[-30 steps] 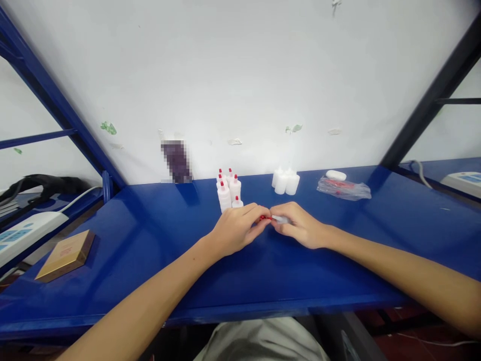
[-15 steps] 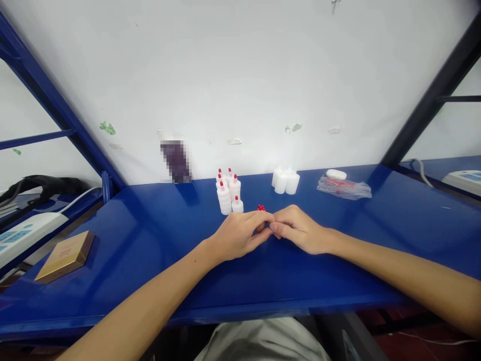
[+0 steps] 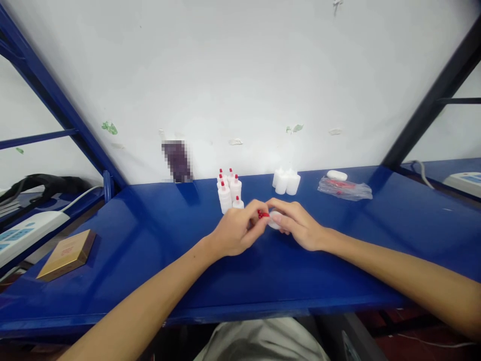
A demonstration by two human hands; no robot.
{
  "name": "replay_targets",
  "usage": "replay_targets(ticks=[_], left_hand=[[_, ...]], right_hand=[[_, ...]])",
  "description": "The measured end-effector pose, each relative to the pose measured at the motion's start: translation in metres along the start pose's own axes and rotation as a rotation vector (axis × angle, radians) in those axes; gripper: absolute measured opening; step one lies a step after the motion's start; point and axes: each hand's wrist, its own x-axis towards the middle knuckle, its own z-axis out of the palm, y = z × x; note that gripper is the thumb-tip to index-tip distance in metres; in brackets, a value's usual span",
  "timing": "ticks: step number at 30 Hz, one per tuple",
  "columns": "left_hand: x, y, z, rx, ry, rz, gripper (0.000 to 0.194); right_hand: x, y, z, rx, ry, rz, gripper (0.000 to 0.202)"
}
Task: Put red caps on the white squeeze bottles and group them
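My left hand (image 3: 236, 231) is closed in a pinch, with a small red cap (image 3: 266, 215) at its fingertips. Some red pieces show just behind these fingers, partly hidden. A white squeeze bottle (image 3: 275, 219) is gripped by my right hand (image 3: 300, 226), tilted so that its tip points toward the red cap; much of it is covered by fingers. Whether cap and bottle touch I cannot tell. Just beyond my left hand, several white bottles with red caps (image 3: 225, 198) stand upright in a group. Farther back are several white bottles without red caps (image 3: 286, 183).
A clear plastic bag with red pieces (image 3: 343, 188) lies at the back right of the blue table (image 3: 158, 230), beside a white oval object (image 3: 337, 175). At the left is a gold box (image 3: 67, 254). Blue posts and a white wall bound the table.
My hands have shifted slightly, and the fingers now part enough to show the white bottle and the red cap between them. The standing bottles have not moved.
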Motion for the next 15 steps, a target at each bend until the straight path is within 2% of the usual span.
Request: replay_targets(ticks=[3, 6, 8, 10, 12, 15], left_hand=[[0.005, -0.008, -0.014, 0.057, 0.186, -0.155, 0.014], [0.01, -0.014, -0.029, 0.298, 0.251, -0.325, 0.014], [0.012, -0.015, -0.036, 0.48, 0.217, -0.405, 0.017], [0.013, -0.015, -0.038, 0.613, 0.15, -0.461, 0.02], [0.013, -0.014, -0.038, 0.7, 0.08, -0.489, 0.025], [0.012, -0.016, -0.035, 0.78, 0.0, -0.489, 0.03]], right_hand=[[0.005, 0.009, -0.009, -0.006, 0.142, 0.068, 0.039], [0.01, 0.013, -0.024, -0.151, 0.403, 0.064, 0.031], [0.012, 0.013, -0.035, -0.277, 0.598, 0.041, 0.025], [0.01, 0.013, -0.045, -0.378, 0.709, 0.025, 0.021], [0.007, 0.014, -0.052, -0.422, 0.733, 0.001, 0.016], [0.003, 0.022, -0.059, -0.367, 0.686, -0.079, 0.011]])
